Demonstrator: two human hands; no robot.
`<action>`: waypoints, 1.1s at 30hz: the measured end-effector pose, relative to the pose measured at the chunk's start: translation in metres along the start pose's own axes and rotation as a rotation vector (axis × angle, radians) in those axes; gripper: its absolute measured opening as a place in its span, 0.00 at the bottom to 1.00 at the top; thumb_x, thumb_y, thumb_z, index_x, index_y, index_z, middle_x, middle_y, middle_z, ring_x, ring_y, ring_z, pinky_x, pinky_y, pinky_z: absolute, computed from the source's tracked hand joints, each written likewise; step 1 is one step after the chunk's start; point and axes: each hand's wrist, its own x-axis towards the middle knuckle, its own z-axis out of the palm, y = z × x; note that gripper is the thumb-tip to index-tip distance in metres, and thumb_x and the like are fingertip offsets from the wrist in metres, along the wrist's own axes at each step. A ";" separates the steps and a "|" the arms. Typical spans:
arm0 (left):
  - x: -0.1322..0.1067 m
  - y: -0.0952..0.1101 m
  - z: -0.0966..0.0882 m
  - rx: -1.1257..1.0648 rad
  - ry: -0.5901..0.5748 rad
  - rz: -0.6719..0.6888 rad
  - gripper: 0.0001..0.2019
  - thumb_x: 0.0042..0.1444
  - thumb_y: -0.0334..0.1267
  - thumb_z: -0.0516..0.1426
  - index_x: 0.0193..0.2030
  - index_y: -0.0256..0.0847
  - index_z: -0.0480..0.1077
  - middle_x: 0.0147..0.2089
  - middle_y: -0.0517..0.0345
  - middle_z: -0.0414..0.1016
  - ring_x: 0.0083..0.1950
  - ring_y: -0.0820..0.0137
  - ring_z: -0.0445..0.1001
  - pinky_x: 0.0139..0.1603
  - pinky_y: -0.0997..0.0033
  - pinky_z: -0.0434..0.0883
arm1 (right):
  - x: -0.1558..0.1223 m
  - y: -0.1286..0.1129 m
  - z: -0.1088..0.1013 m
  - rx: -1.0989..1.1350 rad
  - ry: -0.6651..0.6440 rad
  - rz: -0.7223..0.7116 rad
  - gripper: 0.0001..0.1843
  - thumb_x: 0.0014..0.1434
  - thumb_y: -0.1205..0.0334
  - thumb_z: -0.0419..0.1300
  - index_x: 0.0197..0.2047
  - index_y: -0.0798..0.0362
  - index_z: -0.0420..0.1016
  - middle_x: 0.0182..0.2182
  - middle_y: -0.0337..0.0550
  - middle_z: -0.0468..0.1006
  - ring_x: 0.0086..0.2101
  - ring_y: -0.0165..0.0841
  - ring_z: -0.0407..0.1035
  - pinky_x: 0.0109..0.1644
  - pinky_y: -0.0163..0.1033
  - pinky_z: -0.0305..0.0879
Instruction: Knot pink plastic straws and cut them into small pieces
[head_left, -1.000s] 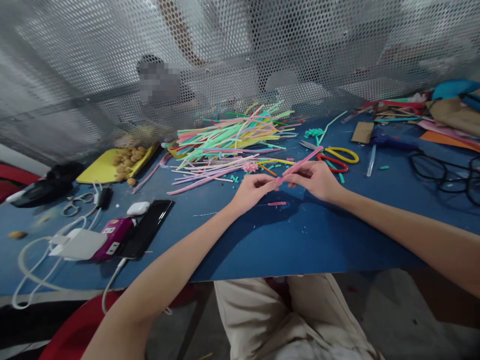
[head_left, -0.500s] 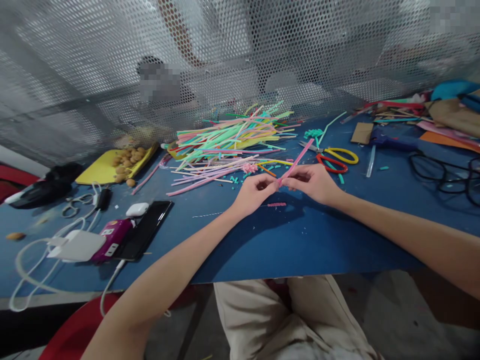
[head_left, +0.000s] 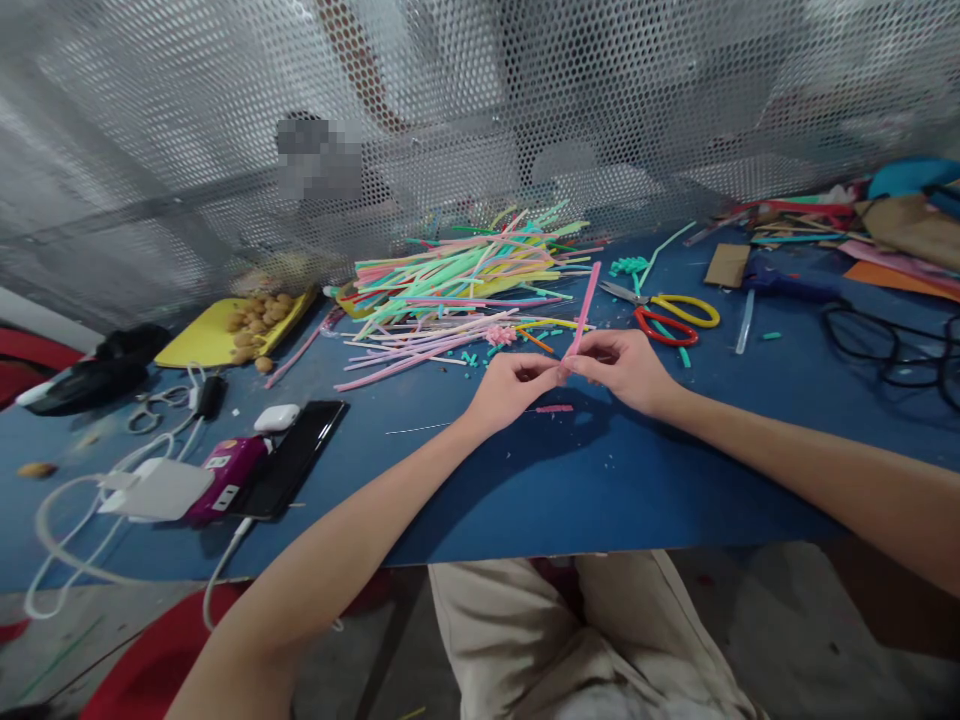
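Observation:
Both hands meet above the blue table at the middle of the view. The thumb and fingers of my left hand pinch the lower end of a thin pink straw-like strip. My right hand also closes on it near that end, its fingertips touching the left ones. The strip's free length points up and slightly right; its pinched end is hidden. Below my hands lies a short, bumpy pink piece with a thin wire running left from it. A pink cluster sits just beyond my left hand.
Colourful strips are piled at the back. Scissors with red and yellow handles lie right of my hands, near a teal cluster. A phone, cables and a yellow tray lie left; black glasses lie far right.
The pink strip has swung from leaning right to standing more upright. Both hands stay in nearly the same place, fingertips together.

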 end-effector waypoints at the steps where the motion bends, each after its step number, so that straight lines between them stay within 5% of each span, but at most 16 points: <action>1: 0.000 0.000 0.000 -0.020 -0.015 -0.011 0.18 0.57 0.52 0.63 0.36 0.36 0.81 0.35 0.53 0.81 0.33 0.70 0.73 0.36 0.71 0.69 | 0.000 0.001 0.000 -0.004 -0.006 -0.004 0.13 0.56 0.51 0.67 0.31 0.53 0.80 0.28 0.40 0.79 0.25 0.29 0.66 0.30 0.37 0.64; 8: 0.000 -0.001 -0.003 -0.075 0.001 -0.047 0.23 0.57 0.54 0.62 0.50 0.38 0.81 0.40 0.52 0.82 0.31 0.72 0.71 0.33 0.72 0.68 | 0.001 0.000 -0.002 -0.087 -0.028 0.021 0.15 0.57 0.49 0.65 0.33 0.53 0.81 0.27 0.41 0.79 0.26 0.31 0.66 0.30 0.38 0.64; 15: 0.000 0.004 -0.004 0.150 -0.007 -0.019 0.18 0.57 0.52 0.63 0.36 0.38 0.83 0.32 0.55 0.82 0.28 0.73 0.69 0.29 0.73 0.63 | 0.000 0.001 -0.001 -0.203 -0.003 -0.049 0.13 0.57 0.51 0.65 0.32 0.53 0.81 0.26 0.39 0.77 0.26 0.30 0.65 0.31 0.37 0.62; 33: 0.001 -0.002 -0.004 0.112 0.011 0.008 0.19 0.57 0.54 0.63 0.37 0.38 0.82 0.33 0.54 0.82 0.26 0.74 0.68 0.28 0.73 0.63 | 0.002 -0.002 -0.003 0.076 0.010 0.004 0.12 0.56 0.51 0.68 0.36 0.50 0.85 0.31 0.41 0.82 0.28 0.32 0.70 0.37 0.41 0.70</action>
